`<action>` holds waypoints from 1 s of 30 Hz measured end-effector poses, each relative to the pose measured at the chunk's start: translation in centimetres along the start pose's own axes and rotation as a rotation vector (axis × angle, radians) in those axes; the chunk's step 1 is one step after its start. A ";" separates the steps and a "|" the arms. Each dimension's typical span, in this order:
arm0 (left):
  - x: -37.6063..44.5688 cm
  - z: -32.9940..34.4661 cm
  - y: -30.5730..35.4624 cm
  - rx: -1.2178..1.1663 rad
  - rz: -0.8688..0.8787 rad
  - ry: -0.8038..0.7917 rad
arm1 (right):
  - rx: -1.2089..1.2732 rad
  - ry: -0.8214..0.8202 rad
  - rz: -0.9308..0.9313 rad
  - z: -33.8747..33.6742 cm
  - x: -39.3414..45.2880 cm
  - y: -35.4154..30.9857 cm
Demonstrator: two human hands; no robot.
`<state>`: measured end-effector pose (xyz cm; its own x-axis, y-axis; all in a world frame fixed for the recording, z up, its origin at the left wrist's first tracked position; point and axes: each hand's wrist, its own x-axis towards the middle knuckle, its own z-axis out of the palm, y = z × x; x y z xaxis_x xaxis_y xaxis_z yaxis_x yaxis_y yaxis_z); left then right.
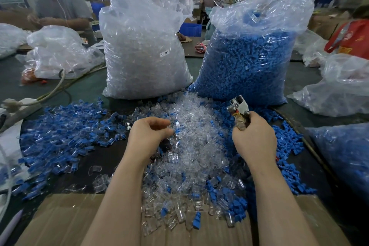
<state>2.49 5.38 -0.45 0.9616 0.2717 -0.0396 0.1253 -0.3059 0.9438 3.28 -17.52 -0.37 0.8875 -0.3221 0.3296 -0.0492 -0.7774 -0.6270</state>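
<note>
Loose blue pieces were spread across the left of the table. Next over, the left hand sat on the heap of clear pieces in the middle, grip half closed, curled fingertips touching the heap. Couldn't tell if it actually had one pinched. Behind stood a bag of clear pieces and, to its right, a bag of blue pieces. The right hand had a tight grip round the handles of a metal tool, head pointing up, held just above the heap's right edge.
</note>
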 end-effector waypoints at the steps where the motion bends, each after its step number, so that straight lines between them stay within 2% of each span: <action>1: 0.0 0.0 0.1 -0.044 0.004 -0.010 | 0.004 0.003 0.002 0.0 0.0 0.0; 4: -0.1 0.1 0.3 -0.090 0.026 -0.016 | 0.010 0.012 0.009 0.1 0.1 -0.1; 9: 0.1 0.4 -0.5 0.229 0.083 0.088 | 0.039 0.035 0.004 0.2 0.2 -0.2; 15: 0.5 0.5 -1.0 0.520 0.065 -0.119 | 0.059 0.044 -0.005 0.3 0.3 -0.1; 18: 0.4 0.9 -1.1 0.594 0.100 -0.118 | 0.072 0.055 -0.019 0.4 0.3 -0.1; 22: 0.2 1.0 -1.0 0.543 0.113 -0.047 | 0.127 0.058 -0.039 0.4 0.3 -0.3; 26: 0.0 1.1 0.0 0.218 0.122 0.030 | 0.282 0.032 -0.020 0.0 0.4 -0.5; 30: -0.6 1.5 1.4 -0.041 0.153 0.027 | 0.483 -0.023 -0.010 -0.3 0.4 -1.0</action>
<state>2.48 3.39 0.41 0.9617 0.2496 0.1137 -0.0324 -0.3082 0.9508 3.59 -17.05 0.58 0.8971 -0.2997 0.3245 0.1723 -0.4390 -0.8818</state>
